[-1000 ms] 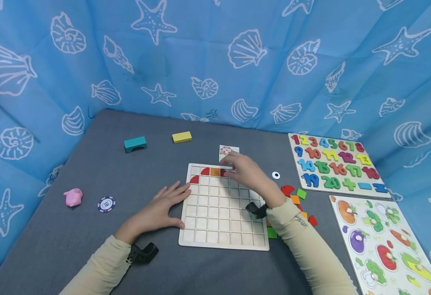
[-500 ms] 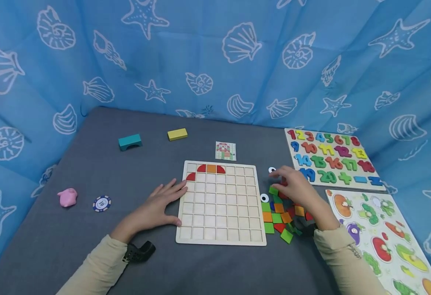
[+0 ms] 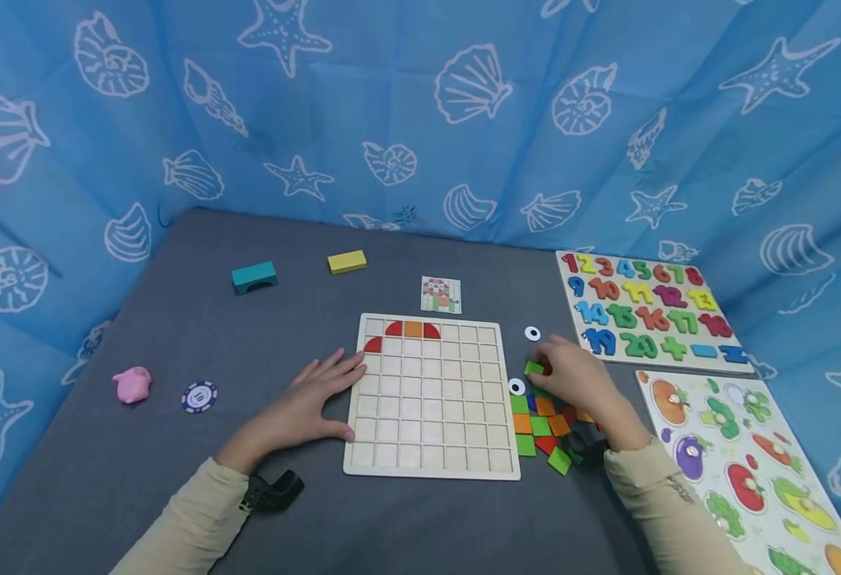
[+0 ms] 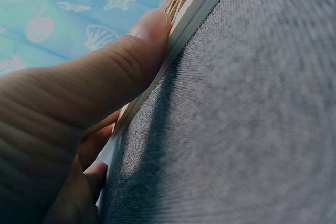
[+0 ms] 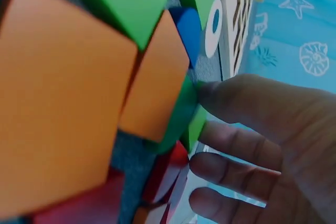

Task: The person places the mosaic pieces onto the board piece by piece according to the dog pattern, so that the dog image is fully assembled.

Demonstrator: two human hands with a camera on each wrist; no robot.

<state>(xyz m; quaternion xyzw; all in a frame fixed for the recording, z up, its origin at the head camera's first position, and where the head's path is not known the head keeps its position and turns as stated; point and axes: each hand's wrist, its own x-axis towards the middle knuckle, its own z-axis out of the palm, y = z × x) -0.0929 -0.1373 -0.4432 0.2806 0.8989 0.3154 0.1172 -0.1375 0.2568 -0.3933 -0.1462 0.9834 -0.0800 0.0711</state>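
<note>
My left hand (image 3: 305, 407) lies spread along the left edge of a wooden grid board (image 3: 430, 411); in the left wrist view its thumb (image 4: 142, 45) presses against the board's side. Red rounded pieces (image 3: 394, 328) and an orange square tile (image 3: 413, 329) sit in cells at the board's far left. My right hand (image 3: 578, 379) is over loose coloured tiles right of the board. In the right wrist view, its thumb and fingers are apart around the edge of a green tile (image 5: 195, 129), beside a dark green piece (image 5: 181, 114). No firm grip shows, and the hand partly hides the pile.
A small pattern card (image 3: 441, 295) lies behind the board. Two white eye discs (image 3: 517, 386) are near the tiles. Number (image 3: 650, 311) and vegetable (image 3: 751, 471) puzzle boards lie right. Teal (image 3: 254, 277) and yellow (image 3: 347, 262) blocks, a pink pig-like figure (image 3: 132, 385) and a chip (image 3: 199, 396) lie left.
My right hand has gone from the board's top row to the loose tiles on the right, then lowered among them. A red piece stays in that row. My left hand holds its place.
</note>
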